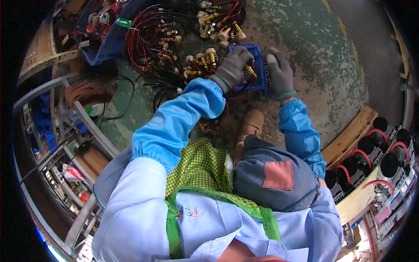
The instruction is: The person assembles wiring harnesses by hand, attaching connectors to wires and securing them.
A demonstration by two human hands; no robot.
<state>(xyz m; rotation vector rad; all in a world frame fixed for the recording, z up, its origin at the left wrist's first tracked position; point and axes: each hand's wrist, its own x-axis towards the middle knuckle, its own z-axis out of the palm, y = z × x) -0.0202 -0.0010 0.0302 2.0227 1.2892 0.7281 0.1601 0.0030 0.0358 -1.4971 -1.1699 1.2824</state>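
In a grey glove, my left hand (pixel 235 69) is closed over the left part of a small blue plastic bin (pixel 260 77). A brass fitting (pixel 251 71) sticks out from its curled fingers over the bin. My right hand (pixel 279 69), gloved the same way, sits at the bin's right edge with fingers bent together; what they hold, if anything, is hidden. Small ring-shaped parts (pixel 269 81) show beside that hand. Left of the bin lie several brass fittings with white caps (pixel 211 56), joined to dark wires.
Bundles of red and black wires (pixel 142 37) spread over the worn green floor (pixel 312 65). A larger blue crate (pixel 98 54) full of wired parts stands at upper left. Metal shelving (pixel 94 126) runs down the left. Black round parts with red tubes (pixel 362 157) line the lower right.
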